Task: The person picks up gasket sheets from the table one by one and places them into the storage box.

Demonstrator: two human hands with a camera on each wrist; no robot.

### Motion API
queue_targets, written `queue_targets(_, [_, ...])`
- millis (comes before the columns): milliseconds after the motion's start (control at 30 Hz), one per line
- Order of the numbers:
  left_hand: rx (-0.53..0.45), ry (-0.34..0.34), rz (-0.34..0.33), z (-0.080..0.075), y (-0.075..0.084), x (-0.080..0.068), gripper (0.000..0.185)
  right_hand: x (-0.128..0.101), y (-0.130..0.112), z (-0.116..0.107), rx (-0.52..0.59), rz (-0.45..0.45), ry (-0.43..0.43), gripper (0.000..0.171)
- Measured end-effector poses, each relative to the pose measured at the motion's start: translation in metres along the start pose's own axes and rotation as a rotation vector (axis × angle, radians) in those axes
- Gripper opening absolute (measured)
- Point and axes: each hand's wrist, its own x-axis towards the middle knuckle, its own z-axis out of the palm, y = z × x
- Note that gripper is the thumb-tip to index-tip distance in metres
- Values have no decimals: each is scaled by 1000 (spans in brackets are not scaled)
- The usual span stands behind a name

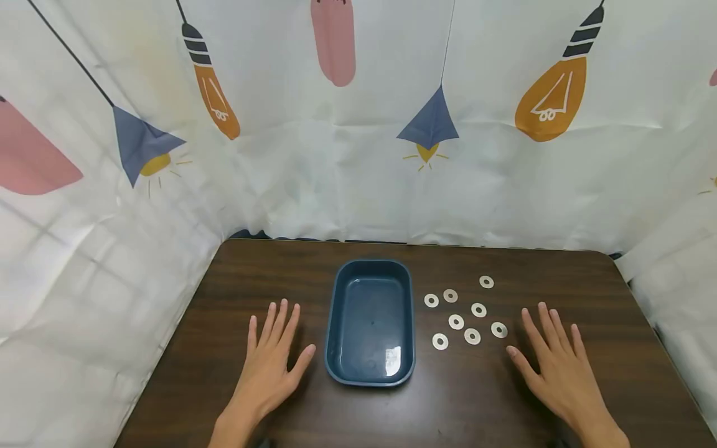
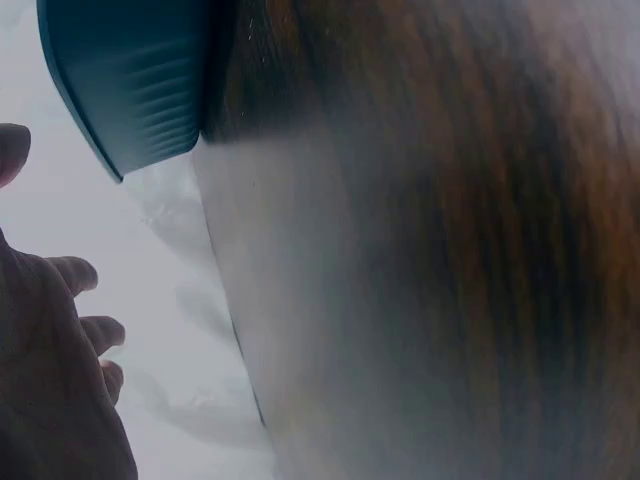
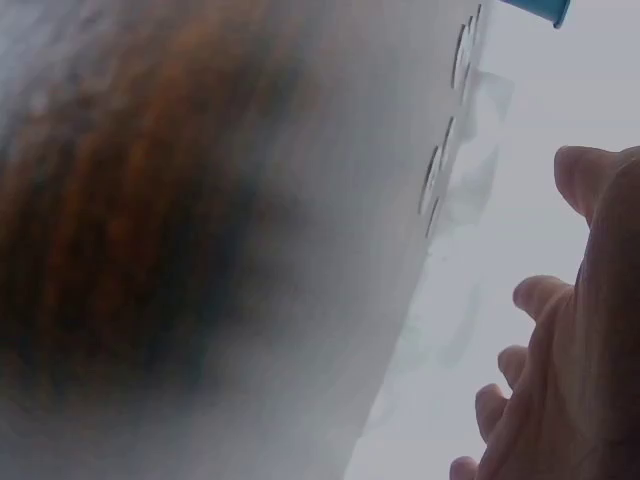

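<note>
Head view alone shows both hands (image 1: 272,364) (image 1: 554,367) flat, fingers spread, flanking tray (image 1: 371,373) and washers (image 1: 456,322).

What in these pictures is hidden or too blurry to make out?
- Head view: both forearms are cut off by the bottom edge; the palms of the left hand and right hand face the table, unseen.
- Left wrist view: only a corner of the blue tray shows; the tabletop is a blur.
- Right wrist view: the washers are thin edge-on slivers, uncountable; the wood is blurred.
</note>
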Motion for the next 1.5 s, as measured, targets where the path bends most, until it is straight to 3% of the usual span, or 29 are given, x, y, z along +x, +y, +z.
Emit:
queue_targets(300, [-70,-23,13,9,11,7,79,3,1,-1,15,-4,-14,75])
queue_targets(600, [-119,-10,71,8,20,22,80,22,-17,5,43,-78,77,57])
queue_targets(900, [-213,-37,73,22,35,22,81,29,-25,7,40,-35,24,46])
queue_targets(1100, [-232,-26,139,31,36,32,75,40,-20,2,64,-1,-35,34])
queue_targets(1367, [-190,27,198,34,30,41,78,52,-17,-6,89,70,-172,10])
queue_targets(1500, [-147,-8,183,34,32,44,82,54,-17,-6,70,78,-186,7])
